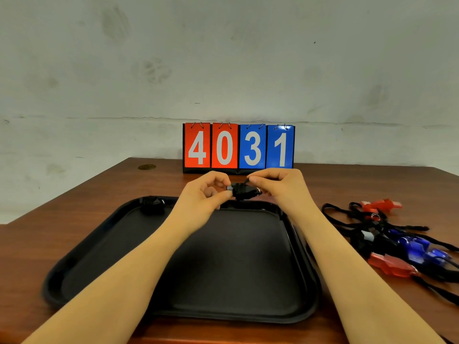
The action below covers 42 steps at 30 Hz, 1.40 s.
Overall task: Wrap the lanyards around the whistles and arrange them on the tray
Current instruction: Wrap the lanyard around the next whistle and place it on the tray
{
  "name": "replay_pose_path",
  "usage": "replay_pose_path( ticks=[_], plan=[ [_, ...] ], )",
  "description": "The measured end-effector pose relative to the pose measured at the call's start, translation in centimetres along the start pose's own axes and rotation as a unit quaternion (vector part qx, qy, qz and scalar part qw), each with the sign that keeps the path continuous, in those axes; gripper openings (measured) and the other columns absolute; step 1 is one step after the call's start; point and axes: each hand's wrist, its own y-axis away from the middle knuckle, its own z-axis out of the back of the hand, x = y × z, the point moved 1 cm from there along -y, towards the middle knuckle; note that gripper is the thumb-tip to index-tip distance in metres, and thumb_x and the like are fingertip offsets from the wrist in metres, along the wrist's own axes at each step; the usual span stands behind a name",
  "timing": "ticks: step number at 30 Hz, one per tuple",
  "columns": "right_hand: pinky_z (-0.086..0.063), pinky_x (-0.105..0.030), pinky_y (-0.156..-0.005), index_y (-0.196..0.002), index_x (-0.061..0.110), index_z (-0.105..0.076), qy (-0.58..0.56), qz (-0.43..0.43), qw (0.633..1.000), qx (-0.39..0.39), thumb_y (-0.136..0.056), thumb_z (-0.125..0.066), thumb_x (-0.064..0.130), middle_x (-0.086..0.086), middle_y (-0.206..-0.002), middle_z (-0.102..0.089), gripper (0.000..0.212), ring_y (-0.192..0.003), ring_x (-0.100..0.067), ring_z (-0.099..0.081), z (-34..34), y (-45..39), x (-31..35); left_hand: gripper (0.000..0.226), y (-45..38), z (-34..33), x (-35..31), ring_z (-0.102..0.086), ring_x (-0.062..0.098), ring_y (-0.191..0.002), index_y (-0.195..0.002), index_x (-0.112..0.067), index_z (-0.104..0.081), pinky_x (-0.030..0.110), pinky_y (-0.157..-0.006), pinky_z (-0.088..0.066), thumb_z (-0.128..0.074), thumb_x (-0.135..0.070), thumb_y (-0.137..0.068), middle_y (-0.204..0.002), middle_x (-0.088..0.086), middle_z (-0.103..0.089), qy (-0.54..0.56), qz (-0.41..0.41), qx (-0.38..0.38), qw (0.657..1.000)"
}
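Brown wood-grain desk filled the near part of your view, with a pale, smudged wall behind it. Nearest you lay the black tray, its long side running away from you, and both of your forearms reached out over it. To your right of the tray, on the bare desk, sat the unwrapped heap: a red whistle nearest you, blue whistles just beyond it, and another red whistle farthest out, all tangled in loose black lanyards.

In the tray's far left corner rested one wrapped whistle, a dark bundle touching the rim.

Above the tray's far edge you held the black whistle between both hands, its lanyard already wound thickly round its middle. Your left hand had its grip closed on the whistle's left end, thumb and fingertips pinching it. Your right hand pinched a short piece of the black cord at the top of the bundle, while its lower fingers curled by the whistle's right end.

Farthest off, against the wall, stood a flip scoreboard: two red cards reading 4 and 0, then two blue cards reading 3 and 1, hung on small wire rings.
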Motion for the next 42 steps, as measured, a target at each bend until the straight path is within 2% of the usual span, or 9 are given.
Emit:
replay_pose_path(
  ticks=[3,6,9,16,21,27,32,36,42],
  plan=[
    [-0.051,-0.027,-0.079,-0.083,0.027,-0.069,0.040,-0.014,0.999,0.028,-0.085,-0.062,0.011,0.007,-0.080,-0.067,0.018,-0.084,-0.008,-0.062,-0.3,-0.1,-0.3,0.016,0.0,0.0,-0.2,-0.051,0.004,-0.056,-0.090,-0.023,-0.060,0.014,-0.059,-0.044,-0.061,-0.008,-0.085,-0.083,-0.006,-0.061,0.082,0.023,-0.017,0.996],
    [-0.048,-0.020,-0.070,-0.080,0.022,-0.071,0.048,-0.011,0.997,0.064,-0.085,-0.062,0.015,0.004,-0.071,-0.067,0.012,-0.066,-0.001,-0.059,-0.8,0.1,-0.4,0.013,0.0,-0.1,-0.2,-0.049,0.004,-0.050,-0.090,-0.019,-0.060,0.011,-0.049,-0.040,-0.060,-0.006,-0.086,-0.074,-0.006,-0.060,0.158,0.050,-0.038,0.985],
    [-0.045,-0.017,-0.072,-0.082,0.020,-0.071,0.087,-0.003,0.990,0.108,-0.088,-0.060,0.020,0.007,-0.075,-0.068,0.013,-0.068,0.004,-0.059,-1.3,0.2,-0.4,0.011,-0.1,0.0,0.0,-0.047,0.006,-0.048,-0.089,-0.016,-0.060,0.013,-0.045,-0.038,-0.059,-0.006,-0.086,-0.069,-0.003,-0.057,0.193,0.073,-0.069,0.976],
    [-0.040,-0.023,-0.088,-0.081,0.013,-0.073,0.144,0.002,0.975,0.169,-0.089,-0.058,0.023,0.011,-0.085,-0.068,0.020,-0.085,0.002,-0.059,-1.9,0.5,-0.3,0.009,-0.6,0.1,0.7,-0.046,0.006,-0.052,-0.096,-0.012,-0.059,0.012,-0.045,-0.038,-0.058,-0.009,-0.087,-0.070,0.000,-0.055,0.130,0.110,-0.121,0.978],
    [-0.039,-0.027,-0.098,-0.081,0.015,-0.073,0.149,0.024,0.969,0.194,-0.088,-0.059,0.020,0.015,-0.094,-0.068,0.017,-0.097,0.003,-0.058,-1.9,0.6,0.1,0.009,-0.9,0.2,1.4,-0.049,0.009,-0.064,-0.089,-0.018,-0.056,0.021,-0.062,-0.040,-0.059,-0.010,-0.087,-0.077,0.000,-0.056,0.062,0.105,-0.153,0.981],
    [-0.040,-0.013,-0.081,-0.092,0.022,-0.068,0.184,0.067,0.967,0.163,-0.089,-0.057,0.019,0.013,-0.086,-0.064,0.012,-0.088,0.000,-0.058,-1.6,0.6,0.3,0.011,-0.9,0.1,1.4,-0.051,0.004,-0.074,-0.097,-0.015,-0.053,0.011,-0.063,-0.036,-0.057,-0.010,-0.088,-0.085,-0.005,-0.054,-0.072,0.077,-0.142,0.984],
    [-0.042,-0.020,-0.091,-0.098,0.014,-0.063,0.230,0.142,0.960,0.075,-0.092,-0.052,0.015,0.007,-0.108,-0.056,0.013,-0.101,-0.007,-0.052,-1.9,0.4,-0.2,0.010,-0.6,-0.1,0.9,-0.050,0.003,-0.071,-0.096,-0.017,-0.053,0.012,-0.061,-0.036,-0.057,-0.011,-0.089,-0.084,-0.008,-0.052,-0.118,0.042,-0.114,0.986],
    [-0.051,-0.028,-0.081,-0.100,0.018,-0.059,0.253,0.141,0.954,0.073,-0.094,-0.049,0.019,0.005,-0.094,-0.061,0.012,-0.089,-0.009,-0.057,-2.0,0.4,-0.6,0.011,-0.4,-0.1,0.6,-0.050,0.003,-0.068,-0.093,-0.020,-0.052,0.011,-0.062,-0.037,-0.057,-0.011,-0.089,-0.080,-0.011,-0.052,-0.134,0.017,-0.095,0.986],
    [-0.046,-0.007,-0.073,-0.101,0.015,-0.063,0.219,0.110,0.969,0.012,-0.093,-0.052,0.017,0.008,-0.090,-0.060,0.014,-0.084,-0.001,-0.056,-1.5,0.2,-0.5,0.012,0.0,-0.3,0.3,-0.050,0.000,-0.061,-0.096,-0.021,-0.052,0.003,-0.062,-0.041,-0.055,-0.011,-0.089,-0.078,-0.011,-0.051,-0.142,-0.018,-0.055,0.988]
  ],
)
